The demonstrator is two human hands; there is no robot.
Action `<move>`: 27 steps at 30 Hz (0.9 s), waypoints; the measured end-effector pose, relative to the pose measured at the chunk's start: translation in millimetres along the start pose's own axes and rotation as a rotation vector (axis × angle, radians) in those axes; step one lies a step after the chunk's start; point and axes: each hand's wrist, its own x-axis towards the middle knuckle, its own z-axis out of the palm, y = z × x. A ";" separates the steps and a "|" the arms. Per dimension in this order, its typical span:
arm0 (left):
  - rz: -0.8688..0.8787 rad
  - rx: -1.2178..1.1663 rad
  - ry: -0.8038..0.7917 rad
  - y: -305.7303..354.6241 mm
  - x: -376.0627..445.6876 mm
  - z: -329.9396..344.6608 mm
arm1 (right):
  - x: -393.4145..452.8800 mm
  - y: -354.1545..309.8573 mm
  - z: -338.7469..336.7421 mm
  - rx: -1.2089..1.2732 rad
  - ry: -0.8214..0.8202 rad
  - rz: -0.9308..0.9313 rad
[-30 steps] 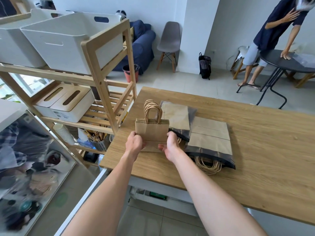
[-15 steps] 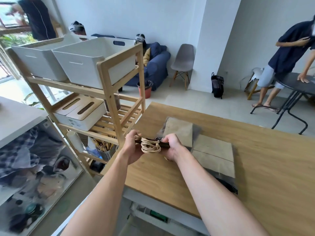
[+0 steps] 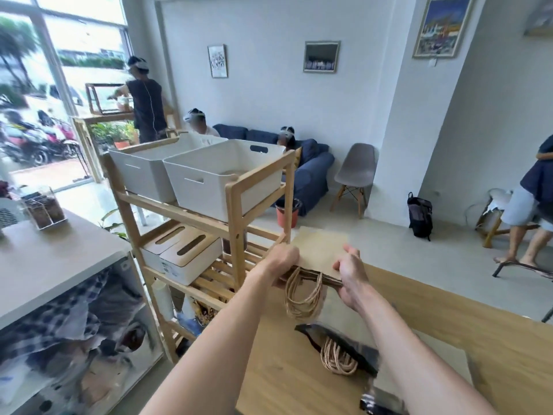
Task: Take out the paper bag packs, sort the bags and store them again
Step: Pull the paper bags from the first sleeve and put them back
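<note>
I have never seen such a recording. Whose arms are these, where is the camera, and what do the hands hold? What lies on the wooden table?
There is no machine here. A person wears one wide-angle camera on the head, so you look forward and down along their own two bare arms. The left hand and the right hand grip, one at each side, a flat stack of brown paper bags whose twisted paper handles hang down. Below them, on the light wooden table, lies a dark plastic pack with more such handles sticking out. To the left stands a wooden shelf carrying white plastic bins.
</note>
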 end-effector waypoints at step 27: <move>0.286 -0.170 0.230 147.9 179.7 -433.5 | 188.7 -203.6 437.0 0.045 -0.168 -0.222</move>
